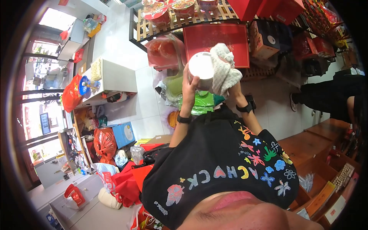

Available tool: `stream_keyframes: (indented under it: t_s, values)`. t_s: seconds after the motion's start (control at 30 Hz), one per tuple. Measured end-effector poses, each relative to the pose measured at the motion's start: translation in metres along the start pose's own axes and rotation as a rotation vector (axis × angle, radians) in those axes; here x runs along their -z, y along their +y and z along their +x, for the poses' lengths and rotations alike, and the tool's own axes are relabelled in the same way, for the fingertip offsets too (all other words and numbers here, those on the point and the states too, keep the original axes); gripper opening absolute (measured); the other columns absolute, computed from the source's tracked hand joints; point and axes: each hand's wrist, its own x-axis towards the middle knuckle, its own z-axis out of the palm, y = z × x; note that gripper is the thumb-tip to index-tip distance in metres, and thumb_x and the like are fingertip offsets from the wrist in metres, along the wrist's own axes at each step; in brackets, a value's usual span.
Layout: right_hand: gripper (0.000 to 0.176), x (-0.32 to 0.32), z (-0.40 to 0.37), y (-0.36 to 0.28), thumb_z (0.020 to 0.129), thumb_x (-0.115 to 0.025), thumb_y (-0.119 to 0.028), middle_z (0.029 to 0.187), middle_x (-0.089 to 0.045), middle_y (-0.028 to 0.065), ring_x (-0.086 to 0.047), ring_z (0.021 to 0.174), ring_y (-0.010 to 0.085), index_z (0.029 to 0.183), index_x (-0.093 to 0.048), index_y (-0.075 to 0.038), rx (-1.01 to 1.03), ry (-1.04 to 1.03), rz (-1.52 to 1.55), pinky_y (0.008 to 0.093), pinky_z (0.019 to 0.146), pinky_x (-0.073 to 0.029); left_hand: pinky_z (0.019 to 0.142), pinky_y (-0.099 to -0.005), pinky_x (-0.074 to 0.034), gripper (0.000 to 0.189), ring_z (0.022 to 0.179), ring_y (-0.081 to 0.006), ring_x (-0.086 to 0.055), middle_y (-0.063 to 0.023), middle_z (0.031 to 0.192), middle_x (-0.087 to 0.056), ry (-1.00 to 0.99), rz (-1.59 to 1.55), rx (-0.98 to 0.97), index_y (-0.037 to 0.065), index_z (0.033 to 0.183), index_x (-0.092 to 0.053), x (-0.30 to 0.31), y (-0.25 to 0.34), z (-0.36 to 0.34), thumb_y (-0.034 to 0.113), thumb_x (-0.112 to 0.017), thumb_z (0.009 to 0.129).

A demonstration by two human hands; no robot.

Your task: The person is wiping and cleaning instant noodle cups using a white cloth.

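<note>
My left hand [189,87] is closed around the side of a round tub [201,66], its bright white flat end facing up toward me. My right hand [234,90] grips a whitish textured cloth [225,73], which bunches over the fingers and lies against the tub's right side. The cloth hides most of the right fingers. Behind both hands stands a large red box [237,42] under the slatted shelf. Green plastic packaging [203,102] is just below the tub.
Several instant noodle bowls [158,14] sit on the slatted wooden shelf [214,17]. Left is a white cabinet [117,78] with a blue-rimmed dish [84,85]. Red bags [105,143] crowd the lower left. A person in black [326,94] stands right, near wooden furniture [324,138].
</note>
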Motion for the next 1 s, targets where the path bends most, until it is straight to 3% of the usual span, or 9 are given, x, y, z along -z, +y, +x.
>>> stream_keyframes:
  t_s: [0.03, 0.17, 0.3, 0.4, 0.53, 0.7, 0.8, 0.87, 1.0]
  values:
    - [0.05, -0.004, 0.004, -0.014, 0.085, -0.068, -0.019, 0.122, -0.061, 0.0129, -0.057, 0.111, 0.0198, 0.131, -0.055, -0.004, 0.013, 0.004, 0.059, 0.0346, 0.096, -0.045, 0.108, -0.0386, -0.032, 0.081, 0.132, -0.0246, -0.037, -0.013, 0.138, -0.043, 0.011, 0.045, -0.059, 0.011, 0.146, -0.034, 0.001, -0.003, 0.003, 0.048, -0.068, 0.082]
    - [0.041, -0.004, 0.022, -0.032, 0.083, -0.066, -0.019, 0.125, -0.058, 0.0211, -0.056, 0.116, 0.0332, 0.124, -0.063, -0.012, 0.127, -0.16, -0.202, 0.0387, 0.1, -0.043, 0.109, -0.0412, -0.032, 0.079, 0.134, -0.0295, -0.036, -0.0182, 0.143, -0.039, 0.093, 0.377, -0.26, 0.011, 0.143, -0.04, 0.008, 0.0, 0.012, 0.035, -0.075, 0.077]
    - [0.04, -0.009, 0.035, -0.034, 0.086, -0.063, -0.021, 0.126, -0.056, 0.023, -0.053, 0.12, 0.0351, 0.124, -0.062, -0.011, 0.151, -0.225, -0.221, 0.04, 0.103, -0.04, 0.109, -0.0432, -0.033, 0.082, 0.135, -0.0352, -0.036, -0.0226, 0.148, -0.033, 0.113, 0.726, -0.352, 0.009, 0.142, -0.042, 0.007, 0.038, 0.014, 0.022, -0.079, 0.07]
    - [0.044, -0.014, 0.042, -0.027, 0.09, -0.059, -0.021, 0.128, -0.056, 0.0183, -0.054, 0.118, 0.0267, 0.132, -0.055, -0.007, 0.093, -0.233, -0.123, 0.0358, 0.102, -0.041, 0.107, -0.0426, -0.037, 0.083, 0.136, -0.0367, -0.036, -0.0227, 0.151, -0.029, 0.09, 0.79, -0.404, 0.009, 0.142, -0.042, 0.005, 0.057, 0.014, 0.016, -0.08, 0.069]
    - [0.048, -0.022, 0.044, -0.022, 0.098, -0.048, -0.022, 0.13, -0.054, 0.0101, -0.054, 0.112, 0.0144, 0.141, -0.042, -0.002, -0.169, -0.118, 0.366, 0.0287, 0.096, -0.044, 0.103, -0.0407, -0.043, 0.083, 0.137, -0.0363, -0.035, -0.022, 0.153, -0.026, 0.069, 0.958, -0.593, 0.009, 0.143, -0.042, 0.002, 0.068, 0.012, 0.015, -0.081, 0.069]
    - [0.048, -0.012, 0.011, 0.028, 0.1, -0.044, -0.032, 0.122, -0.056, 0.0076, -0.057, 0.104, 0.0127, 0.139, -0.042, -0.002, -0.316, -0.179, 0.892, 0.0268, 0.087, -0.048, 0.108, -0.0438, -0.036, 0.104, 0.143, -0.0374, -0.022, -0.021, 0.155, -0.021, 0.191, 0.554, -0.542, 0.012, 0.15, -0.024, 0.014, 0.044, 0.009, 0.024, -0.084, 0.066]
    - [0.051, -0.017, -0.005, 0.062, 0.099, -0.044, -0.043, 0.116, -0.058, 0.0051, -0.059, 0.099, 0.0146, 0.134, -0.046, -0.007, -0.413, -0.09, 0.983, 0.0285, 0.083, -0.051, 0.112, -0.0458, -0.029, 0.116, 0.145, -0.0374, -0.015, -0.0191, 0.158, -0.01, 0.03, 0.546, -0.397, 0.015, 0.153, -0.013, 0.02, 0.058, 0.009, 0.03, -0.085, 0.065]
    - [0.059, -0.018, -0.013, 0.081, 0.097, -0.043, -0.051, 0.122, -0.058, 0.0048, -0.059, 0.106, 0.0173, 0.138, -0.043, -0.009, -0.415, -0.077, 1.054, 0.0323, 0.089, -0.05, 0.114, -0.0468, -0.025, 0.121, 0.145, -0.0362, -0.014, -0.0176, 0.159, -0.003, -0.09, 0.535, -0.451, 0.016, 0.154, -0.007, 0.028, 0.053, 0.017, 0.035, -0.085, 0.064]
    - [0.051, -0.01, -0.01, 0.066, 0.099, -0.043, -0.041, 0.124, -0.056, 0.0062, -0.057, 0.109, 0.0164, 0.136, -0.043, -0.006, -0.356, -0.24, 1.217, 0.0324, 0.089, -0.05, 0.112, -0.0467, -0.028, 0.118, 0.144, -0.0308, -0.016, -0.0159, 0.159, 0.002, -0.295, 0.156, -0.206, 0.016, 0.153, -0.011, 0.035, 0.066, 0.013, 0.039, -0.086, 0.064]
